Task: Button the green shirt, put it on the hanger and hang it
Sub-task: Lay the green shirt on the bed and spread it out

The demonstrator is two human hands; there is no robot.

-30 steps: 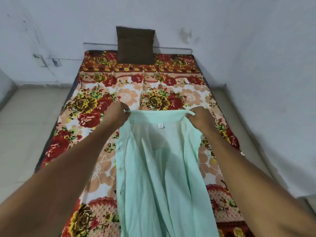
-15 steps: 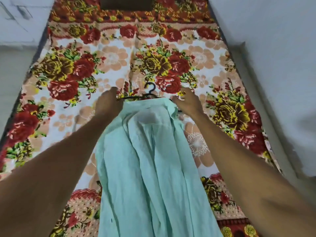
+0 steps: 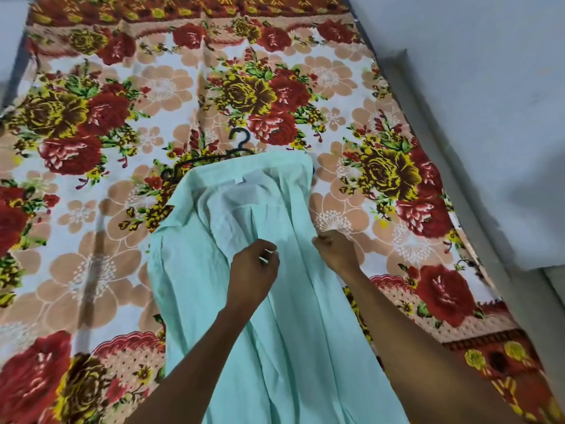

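The pale green shirt [image 3: 275, 347] lies spread on the floral bedsheet [image 3: 91, 255], inside facing up, collar and white label toward the far end. A black hanger [image 3: 241, 142] rests on the sheet under the collar; only its hook and left arm show. My left hand [image 3: 253, 270] hovers over the middle of the shirt with fingers loosely curled and nothing in them. My right hand [image 3: 336, 252] pinches the shirt's right front edge at chest height.
The bed runs along a white wall [image 3: 489, 87] on the right, with a narrow grey ledge [image 3: 452, 179] between them. A strip of floor [image 3: 6, 56] shows past the bed's left edge.
Both hands let go of the collar and drew back to chest height. The shirt, held up before, now lies on the bed over the hanger. My view tilted down.
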